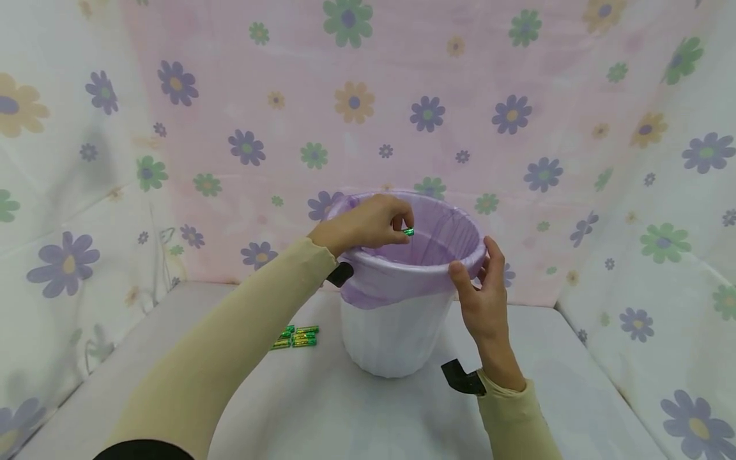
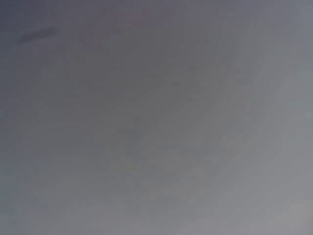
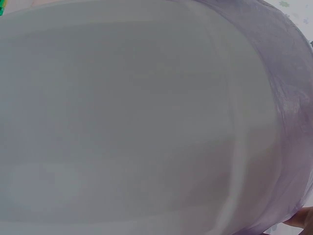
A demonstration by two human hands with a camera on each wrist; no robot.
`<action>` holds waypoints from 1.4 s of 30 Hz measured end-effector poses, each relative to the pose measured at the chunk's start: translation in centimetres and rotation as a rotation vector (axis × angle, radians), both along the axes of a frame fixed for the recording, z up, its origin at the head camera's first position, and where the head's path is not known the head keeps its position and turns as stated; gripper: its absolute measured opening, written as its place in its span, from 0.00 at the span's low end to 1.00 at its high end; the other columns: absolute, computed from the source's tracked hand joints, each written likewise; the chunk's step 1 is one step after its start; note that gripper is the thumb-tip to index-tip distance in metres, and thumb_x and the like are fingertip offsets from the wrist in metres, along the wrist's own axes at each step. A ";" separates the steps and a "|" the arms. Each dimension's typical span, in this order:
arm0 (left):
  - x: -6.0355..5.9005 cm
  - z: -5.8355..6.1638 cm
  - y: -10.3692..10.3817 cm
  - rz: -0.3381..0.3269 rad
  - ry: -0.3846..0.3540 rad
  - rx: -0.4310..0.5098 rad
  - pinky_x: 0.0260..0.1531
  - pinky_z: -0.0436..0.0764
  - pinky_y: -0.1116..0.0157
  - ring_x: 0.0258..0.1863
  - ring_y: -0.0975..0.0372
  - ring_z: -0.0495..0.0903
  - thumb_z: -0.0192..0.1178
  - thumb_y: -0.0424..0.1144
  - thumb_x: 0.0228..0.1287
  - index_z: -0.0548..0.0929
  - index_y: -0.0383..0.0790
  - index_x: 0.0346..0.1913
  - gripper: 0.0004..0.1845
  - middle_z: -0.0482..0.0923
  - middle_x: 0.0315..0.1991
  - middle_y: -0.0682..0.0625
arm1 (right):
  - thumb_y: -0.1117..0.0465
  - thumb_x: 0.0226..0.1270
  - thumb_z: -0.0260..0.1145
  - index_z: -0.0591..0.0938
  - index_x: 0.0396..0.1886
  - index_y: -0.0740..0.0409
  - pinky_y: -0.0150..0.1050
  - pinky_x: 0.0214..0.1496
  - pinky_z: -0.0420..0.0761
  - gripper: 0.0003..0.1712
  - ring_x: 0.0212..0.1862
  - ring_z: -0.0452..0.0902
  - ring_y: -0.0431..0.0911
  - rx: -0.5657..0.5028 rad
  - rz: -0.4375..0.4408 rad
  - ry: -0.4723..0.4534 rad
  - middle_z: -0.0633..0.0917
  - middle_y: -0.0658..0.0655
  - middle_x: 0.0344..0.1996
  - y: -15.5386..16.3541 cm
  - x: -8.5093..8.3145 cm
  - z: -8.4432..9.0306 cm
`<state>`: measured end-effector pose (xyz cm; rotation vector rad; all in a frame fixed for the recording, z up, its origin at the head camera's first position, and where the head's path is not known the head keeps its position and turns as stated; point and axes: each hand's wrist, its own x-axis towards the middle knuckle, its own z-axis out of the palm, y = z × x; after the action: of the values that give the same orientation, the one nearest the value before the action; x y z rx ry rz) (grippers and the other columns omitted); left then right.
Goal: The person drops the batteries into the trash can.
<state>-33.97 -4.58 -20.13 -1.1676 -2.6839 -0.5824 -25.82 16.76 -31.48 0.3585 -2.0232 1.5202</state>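
A white bin [image 1: 391, 338] stands on the table, with a purple plastic bag [image 1: 379, 287] lining it and folded over its rim. Reaching in over the near left rim, my left hand [image 1: 374, 220] pinches a small green battery [image 1: 409, 232] between thumb and fingers, above the bin's opening. On the right side, my right hand [image 1: 485, 300] grips the bagged rim, thumb in front and fingers behind. The right wrist view is filled by the bin's wall [image 3: 122, 122] and the bag's edge [image 3: 293, 98]. Only a grey blur shows in the left wrist view.
Several green and gold batteries [image 1: 305, 336] lie in rows on the white table [image 1: 356, 415], left of the bin and partly hidden by the left sleeve [image 1: 230, 345]. Flower-patterned cloth [image 1: 368, 121] hangs behind and on both sides.
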 end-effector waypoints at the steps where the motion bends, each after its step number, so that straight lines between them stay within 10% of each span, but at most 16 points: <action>1: 0.0 0.0 0.0 0.003 0.000 -0.004 0.39 0.73 0.65 0.34 0.60 0.74 0.67 0.38 0.59 0.82 0.40 0.41 0.10 0.76 0.31 0.50 | 0.47 0.65 0.62 0.51 0.75 0.44 0.57 0.57 0.71 0.43 0.63 0.66 0.53 0.001 -0.001 -0.001 0.65 0.58 0.66 0.0 0.0 0.0; 18: 0.3 0.6 -0.2 -0.019 0.043 0.048 0.39 0.71 0.65 0.37 0.60 0.71 0.66 0.38 0.59 0.82 0.40 0.39 0.07 0.76 0.29 0.50 | 0.48 0.65 0.62 0.51 0.74 0.45 0.58 0.57 0.72 0.43 0.61 0.66 0.53 0.004 0.005 0.003 0.65 0.58 0.66 0.2 0.0 0.1; 42: 5.4 0.6 -5.9 -0.114 0.194 0.159 0.35 0.73 0.63 0.30 0.62 0.71 0.64 0.39 0.62 0.81 0.40 0.39 0.07 0.74 0.29 0.52 | 0.48 0.65 0.62 0.52 0.74 0.41 0.57 0.57 0.72 0.42 0.60 0.67 0.52 0.002 0.006 -0.008 0.66 0.60 0.64 0.1 -0.1 0.1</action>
<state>-28.53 -10.43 -19.55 -1.2686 -2.3757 -0.6496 -25.88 16.87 -31.42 0.3596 -2.0314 1.5258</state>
